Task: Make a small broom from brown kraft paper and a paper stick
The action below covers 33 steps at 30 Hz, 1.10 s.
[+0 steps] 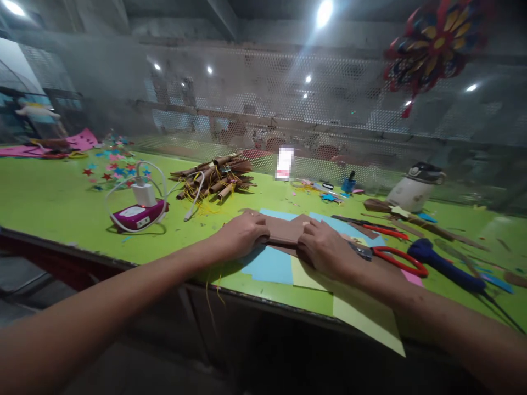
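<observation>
Both my hands are on a strip of brown paper [284, 229], which shows a folded or rolled front edge. My left hand [242, 235] has its fingers curled down over the strip's left end. Toward the right end, my right hand [325, 247] presses with bent fingers closed on the same paper. Under it lie sheets of light blue paper [269, 266] and pale yellow paper [366, 312], one yellow sheet hanging past the table's front edge. Red-handled scissors [399, 260] lie right beside my right hand, their blades partly hidden.
On the green table [173, 241] stands a purple power strip [142, 214] with a white charger and cable. Behind are a pile of brown paper rolls [218, 175] and star cutouts [113, 167]. A blue glue gun [447, 266] with a cord and a white container [414, 186] are at right.
</observation>
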Each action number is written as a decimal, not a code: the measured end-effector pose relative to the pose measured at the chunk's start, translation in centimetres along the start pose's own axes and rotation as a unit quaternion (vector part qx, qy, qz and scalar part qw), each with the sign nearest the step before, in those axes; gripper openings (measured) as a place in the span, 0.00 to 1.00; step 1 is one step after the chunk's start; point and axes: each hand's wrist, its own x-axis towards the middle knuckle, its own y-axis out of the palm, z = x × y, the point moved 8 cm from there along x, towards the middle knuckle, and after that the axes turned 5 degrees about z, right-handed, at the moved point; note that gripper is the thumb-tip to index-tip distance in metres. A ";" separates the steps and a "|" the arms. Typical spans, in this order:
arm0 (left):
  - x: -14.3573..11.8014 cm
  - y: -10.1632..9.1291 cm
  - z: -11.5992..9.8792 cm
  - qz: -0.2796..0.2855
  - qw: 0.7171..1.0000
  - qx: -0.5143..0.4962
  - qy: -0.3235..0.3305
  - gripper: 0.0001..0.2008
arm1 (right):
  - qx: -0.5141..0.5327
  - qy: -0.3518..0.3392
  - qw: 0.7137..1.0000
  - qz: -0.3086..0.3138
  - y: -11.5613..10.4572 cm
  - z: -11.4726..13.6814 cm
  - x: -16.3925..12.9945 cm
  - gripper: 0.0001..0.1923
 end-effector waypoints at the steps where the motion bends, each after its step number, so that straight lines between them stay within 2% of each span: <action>1: 0.1 0.1 0.2 0.004 1.000 -0.009 0.000 0.12 | 0.025 0.000 1.000 0.007 0.1 -0.4 0.2 0.10; 5: 0.5 0.6 1.4 0.005 0.999 -0.044 -0.006 0.12 | 0.153 -0.001 0.987 0.039 0.6 -2.3 0.9 0.10; 9: 0.9 1.0 2.1 0.006 0.996 -0.082 0.017 0.12 | 0.304 0.007 0.949 0.083 1.3 -4.0 1.3 0.07; 12: 1.2 1.2 2.3 0.017 0.995 -0.090 0.029 0.13 | 0.343 -0.021 0.933 0.102 1.5 -4.2 1.5 0.09; 17: 1.5 1.2 2.2 0.050 0.996 -0.064 0.022 0.16 | 0.280 -0.084 0.953 0.078 0.6 -3.3 1.7 0.16; 23: 1.4 1.2 1.3 0.072 0.995 -0.024 0.069 0.15 | 0.180 -0.125 0.974 0.056 0.1 -2.2 1.2 0.19; 28: 0.9 0.9 0.6 0.066 0.995 0.007 0.068 0.14 | 0.083 -0.109 0.990 0.033 0.3 -0.8 1.3 0.13; 33: 0.6 1.1 0.2 0.073 0.996 0.034 0.039 0.13 | 0.071 -0.082 0.994 0.030 0.7 1.7 2.4 0.11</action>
